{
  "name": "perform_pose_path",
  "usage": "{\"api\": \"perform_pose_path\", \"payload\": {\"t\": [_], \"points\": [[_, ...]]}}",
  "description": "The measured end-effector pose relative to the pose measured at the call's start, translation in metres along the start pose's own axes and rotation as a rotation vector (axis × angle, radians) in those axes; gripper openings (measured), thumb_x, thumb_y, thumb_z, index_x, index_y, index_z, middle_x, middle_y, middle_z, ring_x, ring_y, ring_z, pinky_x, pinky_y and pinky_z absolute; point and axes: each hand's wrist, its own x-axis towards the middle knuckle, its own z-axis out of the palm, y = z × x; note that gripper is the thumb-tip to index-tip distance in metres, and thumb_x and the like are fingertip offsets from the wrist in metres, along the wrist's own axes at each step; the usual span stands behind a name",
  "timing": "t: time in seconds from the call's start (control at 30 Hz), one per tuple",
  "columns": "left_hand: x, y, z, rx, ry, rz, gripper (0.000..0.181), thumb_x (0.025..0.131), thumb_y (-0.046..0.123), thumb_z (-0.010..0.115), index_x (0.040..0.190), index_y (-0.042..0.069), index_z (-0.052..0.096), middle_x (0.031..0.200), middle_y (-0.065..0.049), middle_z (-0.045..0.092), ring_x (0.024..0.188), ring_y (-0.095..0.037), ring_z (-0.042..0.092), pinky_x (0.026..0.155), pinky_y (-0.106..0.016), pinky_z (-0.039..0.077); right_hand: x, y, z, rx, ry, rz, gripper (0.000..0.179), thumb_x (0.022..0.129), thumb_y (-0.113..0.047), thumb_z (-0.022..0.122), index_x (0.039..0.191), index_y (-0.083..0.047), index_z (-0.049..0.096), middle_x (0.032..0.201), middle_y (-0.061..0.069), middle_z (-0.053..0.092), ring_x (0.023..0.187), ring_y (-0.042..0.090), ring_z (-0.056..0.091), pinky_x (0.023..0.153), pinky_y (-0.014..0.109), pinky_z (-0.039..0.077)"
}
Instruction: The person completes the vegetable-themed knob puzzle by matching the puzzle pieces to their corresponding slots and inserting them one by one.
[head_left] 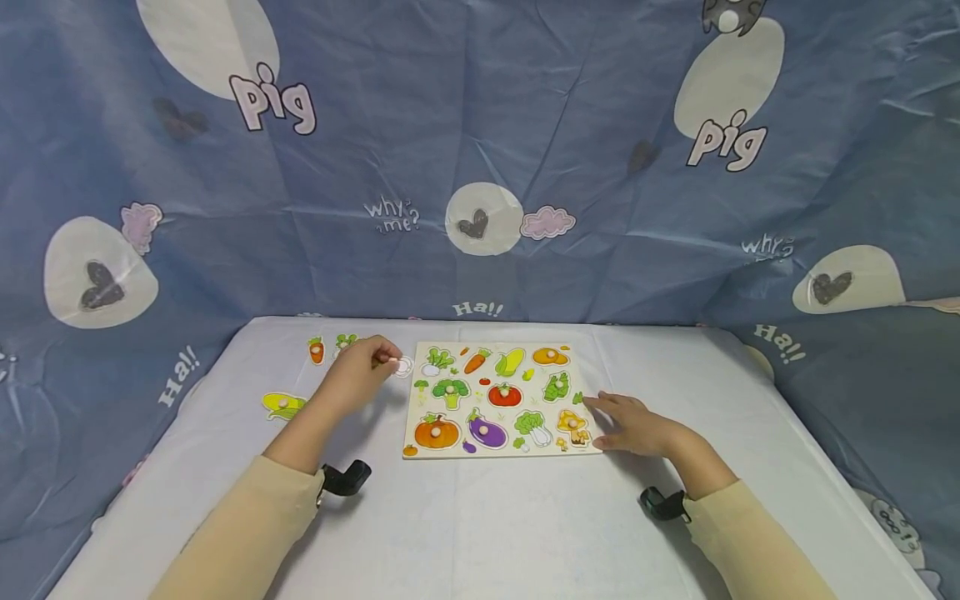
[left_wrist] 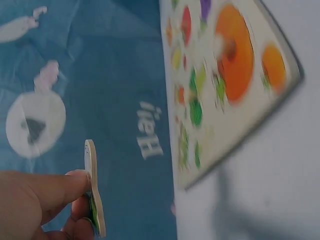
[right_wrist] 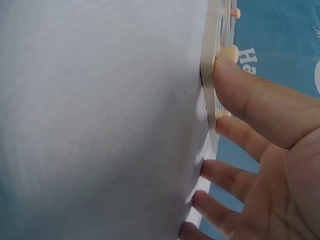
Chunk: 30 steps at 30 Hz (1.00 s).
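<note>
My left hand [head_left: 360, 375] pinches a thin wooden puzzle piece [left_wrist: 95, 185] between thumb and fingers, just off the upper left corner of the puzzle board. The piece is white at one end and green at the other; its face is mostly turned away in the left wrist view. The board [head_left: 480, 452] lies flat, covered in vegetable pictures, some with knobs. My right hand [head_left: 633, 425] rests at the board's right edge with its fingers spread. In the right wrist view its thumb [right_wrist: 235, 85] touches the board's edge and the other fingertips meet the tablecloth.
Left of the board lie a carrot piece [head_left: 316, 350], a corn piece [head_left: 283, 406] and a green leafy piece [head_left: 346, 341] partly behind my left hand. A white cloth [head_left: 480, 533] covers the table. A blue printed curtain [head_left: 480, 125] hangs behind it.
</note>
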Motion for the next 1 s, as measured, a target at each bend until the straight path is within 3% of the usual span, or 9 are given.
{"api": "perform_pose_path", "payload": {"t": [0.23,0.53,1.0], "points": [[-0.003,0.030,0.022,-0.024,-0.054,0.055,0.009,0.100,0.012,0.062,0.107,0.007,0.065,0.099,-0.007,0.061,0.094,-0.025,0.057,0.087,-0.041,0.049,0.001,-0.002,0.000,-0.006,-0.007,-0.014,0.079,0.089,-0.038,0.074,0.155,-0.010,0.038,0.159,0.027,0.024,0.144,0.053,0.018,0.109,0.071,0.022],[0.005,0.059,0.061,-0.062,-0.145,0.082,0.006,0.099,0.013,0.064,0.104,0.012,0.066,0.094,-0.002,0.058,0.090,-0.020,0.054,0.084,-0.033,0.050,0.002,-0.004,-0.003,-0.026,-0.022,0.015,0.081,0.089,-0.040,0.074,0.155,-0.011,0.037,0.160,0.027,0.023,0.145,0.052,0.017,0.110,0.071,0.021],[0.010,0.081,0.116,-0.066,-0.284,0.158,0.003,0.099,0.014,0.064,0.100,0.014,0.066,0.089,0.003,0.057,0.081,-0.013,0.053,0.074,-0.029,0.047,0.002,-0.004,-0.005,-0.031,-0.038,0.007,0.079,0.090,-0.038,0.074,0.154,-0.010,0.038,0.160,0.028,0.022,0.144,0.053,0.017,0.110,0.070,0.021]]}}
